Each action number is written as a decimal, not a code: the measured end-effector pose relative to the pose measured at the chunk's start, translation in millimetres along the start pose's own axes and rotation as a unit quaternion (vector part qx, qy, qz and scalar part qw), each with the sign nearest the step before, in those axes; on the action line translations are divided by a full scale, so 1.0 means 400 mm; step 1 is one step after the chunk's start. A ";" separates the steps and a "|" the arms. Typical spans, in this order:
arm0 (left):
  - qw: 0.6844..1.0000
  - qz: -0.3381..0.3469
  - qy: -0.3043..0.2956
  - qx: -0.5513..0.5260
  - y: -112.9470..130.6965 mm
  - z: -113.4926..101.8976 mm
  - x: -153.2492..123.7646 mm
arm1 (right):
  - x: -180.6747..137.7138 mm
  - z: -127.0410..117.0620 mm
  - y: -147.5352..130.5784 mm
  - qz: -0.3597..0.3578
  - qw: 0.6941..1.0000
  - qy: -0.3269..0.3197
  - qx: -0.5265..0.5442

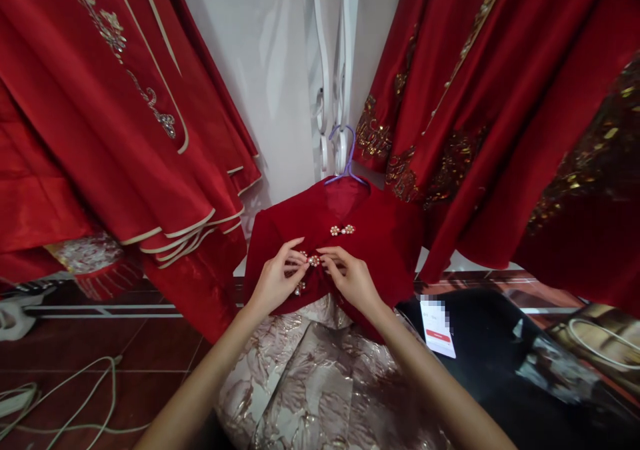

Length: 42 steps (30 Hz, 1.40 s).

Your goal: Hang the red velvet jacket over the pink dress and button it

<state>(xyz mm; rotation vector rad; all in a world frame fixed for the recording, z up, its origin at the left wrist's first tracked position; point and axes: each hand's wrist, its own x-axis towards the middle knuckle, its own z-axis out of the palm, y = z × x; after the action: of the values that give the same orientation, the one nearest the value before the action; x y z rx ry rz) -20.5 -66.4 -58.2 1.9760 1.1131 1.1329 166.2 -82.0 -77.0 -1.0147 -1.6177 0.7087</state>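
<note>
A dark red jacket (390, 237) hangs on a purple hanger (353, 160) in front of me. Its top clasp (343, 231), made of pearl and gold flowers, is joined across the front. Both hands work at the middle clasp (313, 261): my left hand (278, 275) pinches its left part, and my right hand (353, 277) has its fingertips at the right part. Below my left fingers, a lower flower clasp (300, 289) shows on the left edge, apart from the other side. Under the jacket spreads a shiny, pale pink-silver brocade skirt (320, 377).
Red garments with cream piping (165, 190) hang at left, and sequined red garments (450, 137) at right. White metal rods (323, 50) rise behind the hanger. A lit phone (438, 330) lies on a black surface (480, 370). A pale cable (113, 383) loops over the tiled floor.
</note>
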 end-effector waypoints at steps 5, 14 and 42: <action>0.993 -0.010 -0.090 0.081 0.004 -0.063 -0.064 | -0.079 -0.125 0.001 0.089 0.995 -0.037 -0.003; 0.974 0.006 -0.199 0.108 0.002 -0.062 -0.077 | -0.114 -0.107 0.015 0.076 0.979 -0.129 -0.142; 0.989 -0.077 -0.050 0.113 0.002 0.046 -0.099 | -0.144 0.055 0.028 0.066 0.993 0.007 0.093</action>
<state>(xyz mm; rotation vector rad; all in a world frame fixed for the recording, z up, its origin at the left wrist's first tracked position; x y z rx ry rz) -15.0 -103.2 -81.3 2.0494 1.3649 0.8502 153.1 -126.8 -119.0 -0.9932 -1.4523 0.9218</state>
